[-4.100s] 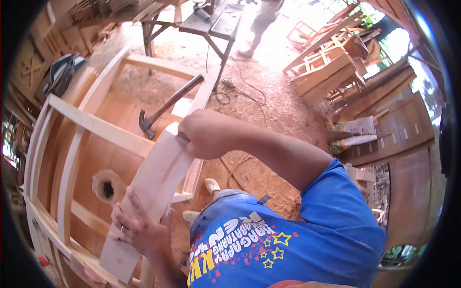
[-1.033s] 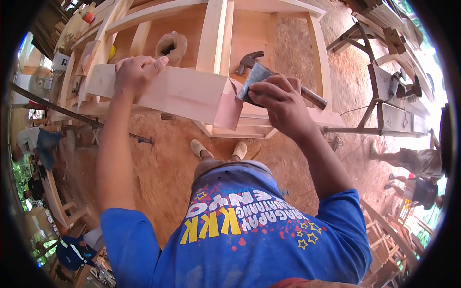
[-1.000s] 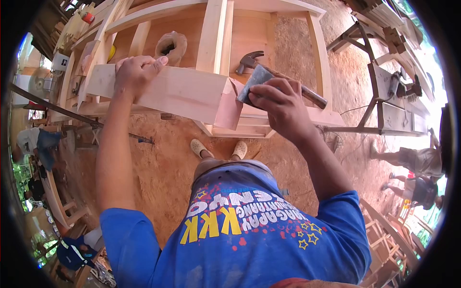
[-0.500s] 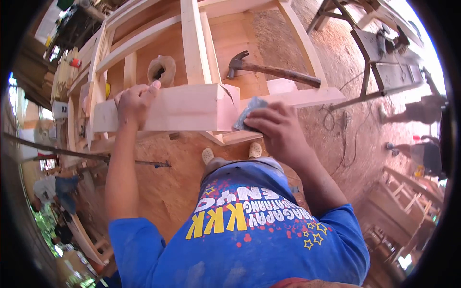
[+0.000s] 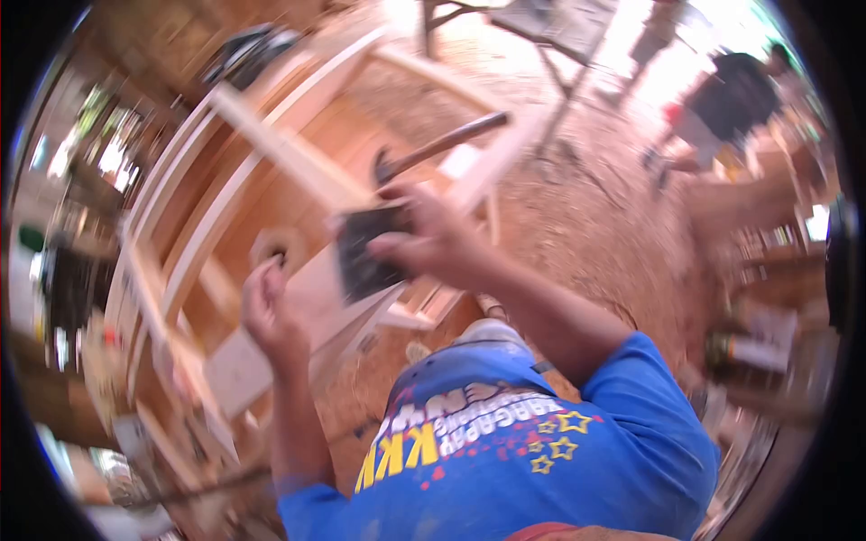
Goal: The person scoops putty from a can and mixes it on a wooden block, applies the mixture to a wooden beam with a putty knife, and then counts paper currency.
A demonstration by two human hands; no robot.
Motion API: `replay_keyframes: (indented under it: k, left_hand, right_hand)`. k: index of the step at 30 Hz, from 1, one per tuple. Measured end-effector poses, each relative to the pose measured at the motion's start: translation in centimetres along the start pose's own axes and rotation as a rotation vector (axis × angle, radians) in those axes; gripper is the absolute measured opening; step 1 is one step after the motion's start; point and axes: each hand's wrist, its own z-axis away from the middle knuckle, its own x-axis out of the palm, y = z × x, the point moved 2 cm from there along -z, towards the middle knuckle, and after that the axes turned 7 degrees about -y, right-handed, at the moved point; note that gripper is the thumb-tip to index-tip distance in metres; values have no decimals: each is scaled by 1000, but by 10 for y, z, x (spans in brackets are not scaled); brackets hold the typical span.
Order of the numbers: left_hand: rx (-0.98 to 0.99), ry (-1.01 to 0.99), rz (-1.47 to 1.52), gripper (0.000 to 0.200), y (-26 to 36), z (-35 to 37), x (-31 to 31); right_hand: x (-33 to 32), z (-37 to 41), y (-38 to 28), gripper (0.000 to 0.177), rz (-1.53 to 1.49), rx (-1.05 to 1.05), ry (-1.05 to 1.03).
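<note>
My right hand (image 5: 428, 236) holds a dark sheet of sandpaper (image 5: 365, 252), its thumb across the face and its fingers at the far edge. The sheet covers the right end of a pale wooden beam (image 5: 236, 371); contact between them is hard to judge through the blur. My left hand (image 5: 273, 311) is curled over the beam's far edge, left of the sandpaper. Beyond my right hand, a claw hammer (image 5: 442, 149) with a wooden handle lies across the wooden frame (image 5: 293, 162).
A roll-like ring (image 5: 275, 245) sits inside the frame behind my left hand. Bare earth floor (image 5: 577, 252) extends to the right. A metal-legged table (image 5: 550, 32) stands at the back. Another person (image 5: 731, 95) is at the upper right, blurred.
The view has turned, so the frame now slants. My right hand has moved from the beam's end to above it, and the sandpaper now shows as a wider, dark flat sheet.
</note>
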Motion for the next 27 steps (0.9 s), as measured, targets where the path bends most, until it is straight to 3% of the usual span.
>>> replay_keyframes:
  k: [1, 3, 5, 6, 9, 10, 12, 14, 16, 19, 20, 22, 24, 27]
  left_hand:
    - [-145, 14, 93, 24, 4, 3, -4]
    - [-233, 65, 150, 22, 7, 5, -14]
    - [-271, 81, 213, 24, 1, 5, -18]
    - [-276, 84, 237, 24, -2, 7, -22]
    - [-271, 116, 258, 27, -5, 8, -26]
    - [-270, 127, 252, 28, -2, 8, -23]
    - [-276, 137, 223, 29, 9, 9, -23]
    - [-260, 140, 209, 31, 7, 9, -24]
    - [-231, 118, 202, 31, -7, 7, -28]
    - [-228, 113, 178, 35, 12, 10, -25]
    - [-209, 127, 188, 35, 8, 8, -26]
    - [-205, 154, 187, 37, 9, 11, -25]
    - [-49, 208, 8, 38, 9, 19, -28]
    - [143, 176, -46, 37, 32, 37, -13]
  right_hand:
    - [17, 6, -21, 68, 173, 42, 57]
    - [44, -1, 13, 67, 809, -288, 422]
    - [54, 13, -12, 61, 812, -140, 362]
    - [61, 26, -21, 37, 909, -173, 504]
    - [41, 58, -30, 21, 1077, -408, 679]
    - [31, 77, -34, 20, 981, -406, 713]
    - [5, 116, -16, 15, 825, -214, 755]
    - [-32, 155, 30, 29, 677, 128, 886]
    - [-71, 209, 90, 46, 882, 487, 1002]
    - [-105, 317, 183, 59, 491, 867, 1277]
    - [-106, 353, 205, 58, 391, 900, 1377]
    - [-149, 472, 374, 46, 656, 1135, 1273]
    - [-117, 509, 340, 37, 450, 997, 1473]
    - [-119, 550, 312, 33, 482, 950, 1790]
